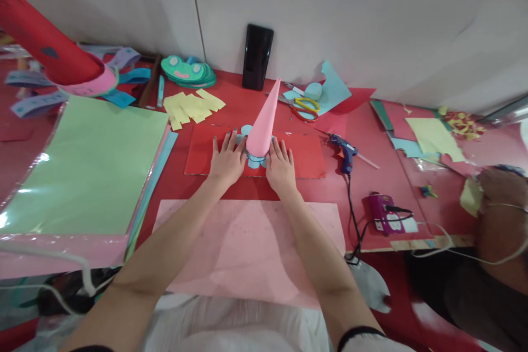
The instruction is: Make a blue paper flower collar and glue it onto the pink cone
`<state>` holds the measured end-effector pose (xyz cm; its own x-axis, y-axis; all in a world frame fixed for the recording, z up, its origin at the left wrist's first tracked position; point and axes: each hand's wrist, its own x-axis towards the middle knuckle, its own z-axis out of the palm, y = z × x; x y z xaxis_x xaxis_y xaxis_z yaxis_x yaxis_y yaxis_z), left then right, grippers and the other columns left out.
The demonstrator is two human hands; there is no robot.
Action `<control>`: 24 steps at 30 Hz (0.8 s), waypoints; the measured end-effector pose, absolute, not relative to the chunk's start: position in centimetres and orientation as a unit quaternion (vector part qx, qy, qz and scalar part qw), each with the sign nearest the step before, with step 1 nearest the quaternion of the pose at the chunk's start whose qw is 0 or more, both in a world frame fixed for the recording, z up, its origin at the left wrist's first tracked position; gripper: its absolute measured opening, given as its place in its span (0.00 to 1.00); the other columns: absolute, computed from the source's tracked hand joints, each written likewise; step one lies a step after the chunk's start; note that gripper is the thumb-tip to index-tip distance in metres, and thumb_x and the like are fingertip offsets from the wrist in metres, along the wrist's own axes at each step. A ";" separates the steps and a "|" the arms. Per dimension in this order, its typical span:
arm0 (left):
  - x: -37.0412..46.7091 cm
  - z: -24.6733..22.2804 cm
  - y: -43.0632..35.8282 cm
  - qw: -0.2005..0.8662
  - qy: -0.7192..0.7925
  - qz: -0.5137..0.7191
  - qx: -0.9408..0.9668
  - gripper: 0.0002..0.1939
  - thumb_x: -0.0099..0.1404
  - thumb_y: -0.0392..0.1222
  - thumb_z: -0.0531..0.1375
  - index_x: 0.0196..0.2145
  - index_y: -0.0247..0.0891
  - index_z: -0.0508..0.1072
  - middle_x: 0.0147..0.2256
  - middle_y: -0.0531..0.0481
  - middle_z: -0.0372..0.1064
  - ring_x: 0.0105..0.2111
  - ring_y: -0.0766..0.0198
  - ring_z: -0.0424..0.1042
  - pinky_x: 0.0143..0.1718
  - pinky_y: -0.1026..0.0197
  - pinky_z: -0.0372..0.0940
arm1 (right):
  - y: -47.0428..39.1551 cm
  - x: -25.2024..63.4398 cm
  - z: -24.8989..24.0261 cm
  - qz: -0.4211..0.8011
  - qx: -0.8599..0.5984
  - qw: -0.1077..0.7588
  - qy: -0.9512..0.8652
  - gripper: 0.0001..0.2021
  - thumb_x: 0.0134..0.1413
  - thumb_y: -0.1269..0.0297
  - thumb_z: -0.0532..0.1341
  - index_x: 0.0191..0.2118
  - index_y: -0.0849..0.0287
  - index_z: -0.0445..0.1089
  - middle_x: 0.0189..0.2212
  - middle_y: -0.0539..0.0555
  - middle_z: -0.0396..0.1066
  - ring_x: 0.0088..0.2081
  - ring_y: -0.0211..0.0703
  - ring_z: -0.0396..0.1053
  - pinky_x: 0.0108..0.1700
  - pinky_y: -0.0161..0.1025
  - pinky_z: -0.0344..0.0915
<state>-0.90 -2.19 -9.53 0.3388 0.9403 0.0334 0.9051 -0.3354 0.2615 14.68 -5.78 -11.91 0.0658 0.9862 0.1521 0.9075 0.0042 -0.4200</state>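
Note:
A pink paper cone (pixel 264 124) stands point up, leaning slightly right, on blue rounded paper pieces (pixel 254 163) over a red sheet (pixel 307 155). At the cone's left base lies my left hand (pixel 227 158), palm down with fingers spread, its fingertips on the blue pieces and red sheet. On the other side my right hand (pixel 281 164) rests flat, fingers apart, beside the cone's base. Neither hand is wrapped round anything. A large pink sheet (pixel 247 247) lies under my forearms.
Behind are yellow strips (pixel 192 107), green frog cutouts (pixel 185 72), a phone (pixel 258 58) and scissors (pixel 305 107). Rightward lie a glue gun (pixel 345 154) with its cord and a purple power adapter (pixel 384 213). Green paper (pixel 91 165) is at left; another person's hand (pixel 501 192) is far right.

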 end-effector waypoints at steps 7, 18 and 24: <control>-0.9 -9.4 -2.2 0.097 0.580 0.095 0.803 0.26 0.70 0.45 0.44 0.63 0.39 0.56 0.66 0.39 0.42 0.66 0.46 0.43 0.62 0.35 0.39 | -5.9 14.4 -11.6 0.075 -0.718 0.178 -0.669 0.25 0.66 0.63 0.40 0.64 0.64 0.55 0.65 0.58 0.51 0.67 0.53 0.43 0.66 0.56 0.43; -1.1 -9.5 -1.9 0.084 0.584 0.103 0.801 0.27 0.69 0.41 0.45 0.64 0.39 0.52 0.67 0.39 0.40 0.67 0.48 0.40 0.63 0.34 0.36 | -5.5 17.0 -11.2 0.101 -0.668 0.145 -0.723 0.27 0.60 0.74 0.42 0.64 0.61 0.54 0.65 0.54 0.52 0.67 0.48 0.45 0.66 0.51 0.47; -1.3 -9.5 -2.0 0.082 0.545 0.078 0.831 0.26 0.69 0.41 0.45 0.63 0.40 0.55 0.68 0.41 0.36 0.67 0.48 0.36 0.63 0.36 0.35 | -4.5 18.0 -12.0 0.114 -0.653 0.220 -0.715 0.27 0.57 0.76 0.43 0.62 0.59 0.58 0.63 0.55 0.57 0.65 0.44 0.51 0.64 0.51 0.51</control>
<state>-1.30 -2.05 -9.53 0.3941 0.9183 0.0392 0.8927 -0.3925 0.2214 17.99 -4.54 -12.01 -0.0489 0.9848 0.1668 0.8845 0.1203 -0.4507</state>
